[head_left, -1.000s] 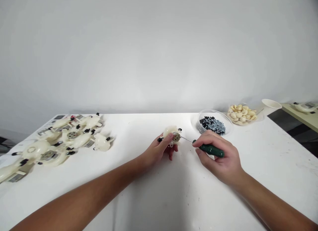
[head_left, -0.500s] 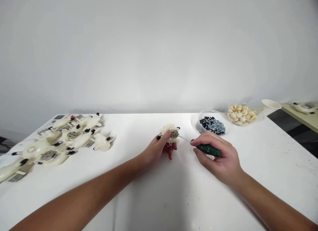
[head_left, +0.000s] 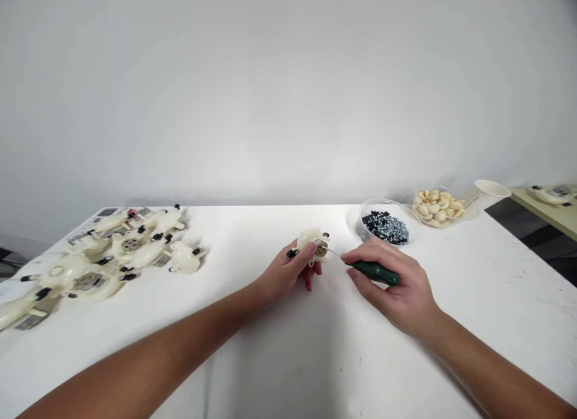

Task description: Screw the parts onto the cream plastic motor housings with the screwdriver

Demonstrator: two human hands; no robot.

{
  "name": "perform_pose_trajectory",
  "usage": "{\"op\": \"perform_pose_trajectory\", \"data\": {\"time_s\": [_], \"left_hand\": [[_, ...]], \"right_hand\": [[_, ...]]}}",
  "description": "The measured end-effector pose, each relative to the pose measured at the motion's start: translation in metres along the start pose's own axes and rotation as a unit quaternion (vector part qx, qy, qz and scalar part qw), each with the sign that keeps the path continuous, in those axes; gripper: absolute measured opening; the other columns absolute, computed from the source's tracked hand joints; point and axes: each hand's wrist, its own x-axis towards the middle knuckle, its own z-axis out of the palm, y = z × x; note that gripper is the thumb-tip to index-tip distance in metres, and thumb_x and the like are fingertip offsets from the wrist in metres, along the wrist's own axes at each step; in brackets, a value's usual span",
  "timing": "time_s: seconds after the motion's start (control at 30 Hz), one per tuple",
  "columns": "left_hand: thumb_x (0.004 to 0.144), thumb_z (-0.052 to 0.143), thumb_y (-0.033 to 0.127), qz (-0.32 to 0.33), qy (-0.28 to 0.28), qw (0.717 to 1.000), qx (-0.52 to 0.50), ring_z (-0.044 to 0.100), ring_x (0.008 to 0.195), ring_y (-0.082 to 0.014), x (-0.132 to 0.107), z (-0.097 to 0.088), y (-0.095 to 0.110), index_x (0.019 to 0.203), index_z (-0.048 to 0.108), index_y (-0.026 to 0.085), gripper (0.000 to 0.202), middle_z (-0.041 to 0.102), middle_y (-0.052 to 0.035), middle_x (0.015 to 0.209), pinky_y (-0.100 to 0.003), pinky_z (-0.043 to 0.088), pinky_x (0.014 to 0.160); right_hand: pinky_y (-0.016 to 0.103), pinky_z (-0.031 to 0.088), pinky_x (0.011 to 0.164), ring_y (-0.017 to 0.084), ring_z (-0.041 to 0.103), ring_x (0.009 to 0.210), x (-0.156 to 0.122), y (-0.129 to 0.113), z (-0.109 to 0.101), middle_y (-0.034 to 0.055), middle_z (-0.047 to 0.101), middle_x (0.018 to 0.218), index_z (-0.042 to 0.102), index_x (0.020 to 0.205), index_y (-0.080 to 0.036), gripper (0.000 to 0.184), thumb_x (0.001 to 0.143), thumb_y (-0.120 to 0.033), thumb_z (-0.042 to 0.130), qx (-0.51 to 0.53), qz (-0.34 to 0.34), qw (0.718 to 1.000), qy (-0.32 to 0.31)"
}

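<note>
One cream plastic housing (head_left: 307,241) | left hand (head_left: 283,273) | green-handled steel screwdriver (head_left: 375,273) | right hand (head_left: 396,290)

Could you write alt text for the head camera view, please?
A person's left hand holds a small cream plastic part while the right hand points a green-handled screwdriver at its round metal centre. More such parts lie left on the white table; a clear bowl of screws and black pieces sits beyond.

Left forearm (head_left: 148,353), right forearm (head_left: 491,368) bare, slender, tapering to narrow wrists; left hand (head_left: 283,275), right hand (head_left: 399,293) bare too.
</note>
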Motion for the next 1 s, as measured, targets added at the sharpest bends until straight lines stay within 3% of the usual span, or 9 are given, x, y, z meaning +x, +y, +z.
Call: {"op": "perform_pose_trajectory", "data": {"time_s": [0.4,0.63,0.8,1.0], "left_hand": [[0.098,0.050,0.064,-0.008,-0.005,1.000,-0.005,0.055,0.061,-0.0137,-0.0017,0.0000,0.0025,0.105,0.061,0.016,0.050,0.062,-0.0043,0.082,-0.027,0.051,0.057],[0.099,0.049,0.062,0.008,-0.024,1.000,0.001,0.054,0.062,-0.0134,0.0000,-0.0008,0.0047,0.105,0.060,0.016,0.048,0.061,-0.0042,0.082,-0.027,0.051,0.056],[0.100,0.047,0.063,-0.006,-0.045,0.999,-0.010,0.054,0.062,-0.0137,0.0004,-0.0012,0.0045,0.106,0.062,0.016,0.050,0.063,-0.0047,0.082,-0.027,0.050,0.057],[0.101,0.041,0.066,-0.009,-0.006,1.000,-0.003,0.054,0.062,-0.0137,0.0003,0.0003,-0.0011,0.095,0.066,0.015,0.057,0.062,-0.0051,0.081,-0.027,0.050,0.059]], "right_hand": [[0.039,0.051,0.075,0.022,0.065,0.085,-0.0022,-0.0016,0.0017,0.0043,0.072,0.098,0.071,0.115,-0.027,0.025,0.095,-0.013,0.068,0.012,0.014,1.000,0.014],[0.037,0.050,0.076,0.020,0.062,0.086,-0.0021,-0.0009,0.0041,0.0037,0.070,0.098,0.069,0.121,-0.026,0.031,0.095,-0.009,0.066,0.015,-0.010,1.000,-0.025],[0.034,0.050,0.072,0.018,0.063,0.084,-0.0034,-0.0012,0.0060,0.0035,0.070,0.097,0.070,0.119,-0.024,0.031,0.094,-0.007,0.066,0.016,-0.024,1.000,0.002],[0.034,0.050,0.069,0.018,0.063,0.081,-0.0034,-0.0041,0.0037,0.0046,0.069,0.094,0.069,0.120,-0.020,0.033,0.092,-0.004,0.066,0.000,-0.059,0.998,-0.017]]}}
